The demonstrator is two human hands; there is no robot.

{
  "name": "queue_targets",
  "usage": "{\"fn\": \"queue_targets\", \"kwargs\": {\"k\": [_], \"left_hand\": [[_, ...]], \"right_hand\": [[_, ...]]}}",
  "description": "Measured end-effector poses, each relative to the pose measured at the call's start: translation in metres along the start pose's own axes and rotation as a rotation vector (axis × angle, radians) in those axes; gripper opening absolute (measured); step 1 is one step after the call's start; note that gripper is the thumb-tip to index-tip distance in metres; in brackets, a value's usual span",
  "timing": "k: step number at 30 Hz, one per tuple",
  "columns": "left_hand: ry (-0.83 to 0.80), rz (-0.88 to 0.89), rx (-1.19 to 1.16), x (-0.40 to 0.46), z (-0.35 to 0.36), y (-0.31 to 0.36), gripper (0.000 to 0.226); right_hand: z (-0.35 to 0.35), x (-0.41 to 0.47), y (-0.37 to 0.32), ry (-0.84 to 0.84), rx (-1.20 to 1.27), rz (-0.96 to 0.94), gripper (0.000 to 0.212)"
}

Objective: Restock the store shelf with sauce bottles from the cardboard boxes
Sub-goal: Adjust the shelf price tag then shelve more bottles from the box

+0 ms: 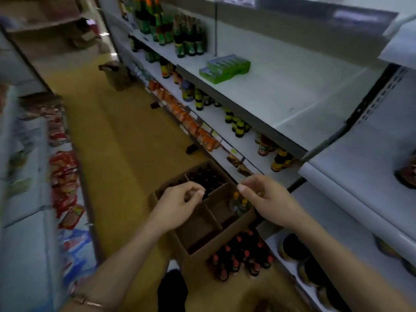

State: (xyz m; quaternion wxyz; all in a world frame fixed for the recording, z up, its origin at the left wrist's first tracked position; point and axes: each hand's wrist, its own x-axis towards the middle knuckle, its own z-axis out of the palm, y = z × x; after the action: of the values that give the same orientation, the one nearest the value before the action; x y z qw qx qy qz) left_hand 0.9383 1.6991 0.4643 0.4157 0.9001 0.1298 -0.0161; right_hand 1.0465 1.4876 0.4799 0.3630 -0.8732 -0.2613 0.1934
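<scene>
i am hovering both hands over the cardboard box [216, 230] on the floor, and neither is holding anything. the left hand [177, 208] is hanging with fingers loosely curled, thumb and forefinger nearly meeting but pinching nothing i can make out. the right hand [265, 197] is doing much the same, fingers relaxed and bent, empty.

the box is divided into compartments. the far ones are showing dark bottles [207, 179], the near ones are looking mostly emptied, and two orange-capped bottles [239, 204] are standing in the right compartment just under my right hand. a cluster of red-capped bottles [240, 255] is standing on the floor right beside the box's near wall.

i am judging the step as reaching down for the next bottles. to do it well i am thinking of taking the orange-capped pair by the necks with the right hand and lifting straight up so they are clearing the cardboard dividers without snagging.

for room, the wide white shelf [292, 93] is offering plenty of bare surface beyond the green packs [225, 68]. the risk is its grey front lip and the shelf edge [351, 188] jutting out on my right, so i am planning to rise out in the aisle [117, 136] before swinging in.
</scene>
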Motion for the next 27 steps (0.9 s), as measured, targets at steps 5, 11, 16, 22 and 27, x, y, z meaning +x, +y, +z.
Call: {"fn": "queue_targets", "kwargs": {"k": [5, 11, 16, 22, 27], "left_hand": [[-0.319, 0.017, 0.056, 0.127, -0.021, -0.036, 0.017], [-0.467, 0.046, 0.046, 0.218, -0.014, -0.052, 0.017], [-0.581, 0.008, 0.075, 0.267, 0.035, -0.073, 0.021], [-0.601, -0.033, 0.124, 0.316, 0.132, -0.137, 0.03], [-0.611, -0.009, 0.14, 0.351, 0.227, -0.215, 0.034]], "right_hand": [[0.022, 0.08, 0.021, 0.177, 0.077, 0.297, 0.034], [0.031, 0.128, 0.037, 0.244, 0.141, 0.462, 0.032], [0.033, 0.161, 0.079, 0.271, 0.144, 0.521, 0.032], [0.091, 0.212, 0.189, 0.176, 0.137, 0.563, 0.033], [0.171, 0.255, 0.292, 0.145, 0.124, 0.673, 0.032]]}}
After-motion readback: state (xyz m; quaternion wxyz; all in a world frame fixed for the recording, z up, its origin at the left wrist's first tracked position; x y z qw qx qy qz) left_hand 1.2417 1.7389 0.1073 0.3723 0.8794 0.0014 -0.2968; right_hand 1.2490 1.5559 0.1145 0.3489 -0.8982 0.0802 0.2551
